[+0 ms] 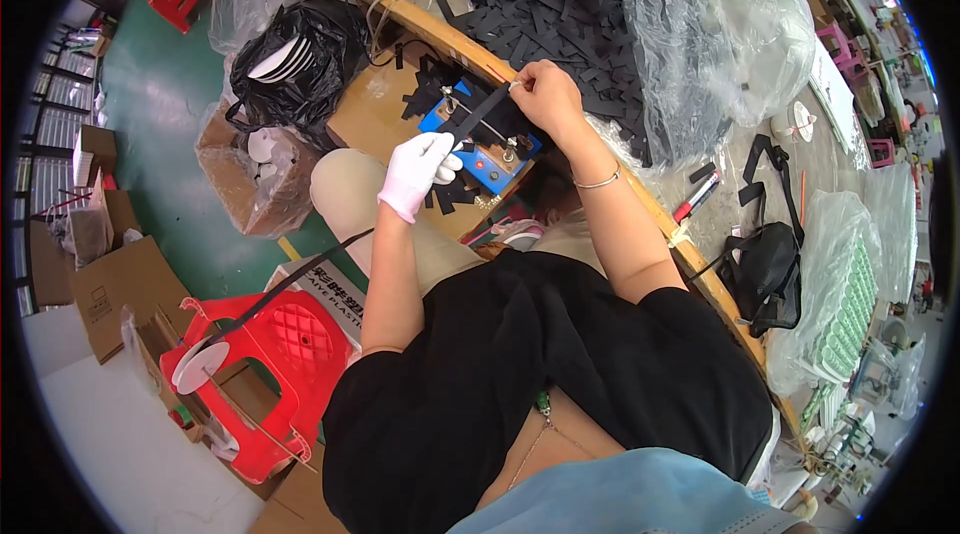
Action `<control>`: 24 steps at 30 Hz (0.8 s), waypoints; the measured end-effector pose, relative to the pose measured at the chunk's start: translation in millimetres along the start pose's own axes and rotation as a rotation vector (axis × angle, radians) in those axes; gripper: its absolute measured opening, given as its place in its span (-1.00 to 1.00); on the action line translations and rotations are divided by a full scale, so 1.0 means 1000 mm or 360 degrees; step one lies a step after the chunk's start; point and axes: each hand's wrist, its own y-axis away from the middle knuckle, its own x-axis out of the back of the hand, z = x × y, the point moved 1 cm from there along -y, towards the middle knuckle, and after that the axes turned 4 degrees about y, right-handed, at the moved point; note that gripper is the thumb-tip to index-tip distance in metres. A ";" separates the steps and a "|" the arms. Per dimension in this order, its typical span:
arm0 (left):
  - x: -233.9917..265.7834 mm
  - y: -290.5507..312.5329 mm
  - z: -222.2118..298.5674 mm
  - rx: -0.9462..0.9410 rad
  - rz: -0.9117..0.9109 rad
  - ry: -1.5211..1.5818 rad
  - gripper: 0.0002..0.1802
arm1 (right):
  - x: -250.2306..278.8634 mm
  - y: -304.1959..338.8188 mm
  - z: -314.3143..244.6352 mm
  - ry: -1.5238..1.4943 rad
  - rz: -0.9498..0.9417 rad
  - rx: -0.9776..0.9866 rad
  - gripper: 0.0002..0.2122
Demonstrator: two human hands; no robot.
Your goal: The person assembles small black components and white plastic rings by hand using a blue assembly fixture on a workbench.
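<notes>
Our right hand (548, 94) pinched the far end of a black strip (482, 116), the fingertips partly hidden by the bent knuckles. Our left hand (420, 172), in a white glove, curled its fingers at the strip's nearer stretch; whether they had closed on it we could not tell, since the glove covered the contact. Between the two hands the strip slanted over a blue device (490, 172), whose middle we saw only in part beneath strip and fingers.

Just beside the device, to the left of the grip, lay short black pieces (424, 94), some lost in shadow. Behind our left wrist the strip dropped from view, came out again and ran down to a pale reel (200, 366) by a red stool (300, 329), well to the left of the grip and nearer our body.

Beyond our right hand a heap of black pieces (560, 9) ran off the upper edge, its right side partly veiled by clear plastic sheeting (715, 19). To the right of the grip we had a marker (697, 199) and a black bag (765, 274), its contents out of sight.
</notes>
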 end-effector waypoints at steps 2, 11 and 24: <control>0.002 -0.003 -0.003 -0.0003 0.0000 -0.0007 -0.70 | -0.001 0.000 0.000 0.0037 0.0006 0.0009 -0.84; -0.003 -0.010 -0.015 0.0040 0.0089 -0.0100 -0.69 | 0.002 0.003 -0.004 0.0073 -0.0033 0.0009 -0.86; -0.022 -0.001 0.019 -0.0342 -0.0137 0.0153 -0.72 | 0.005 0.002 0.017 -0.1288 -0.0155 -0.0103 -0.78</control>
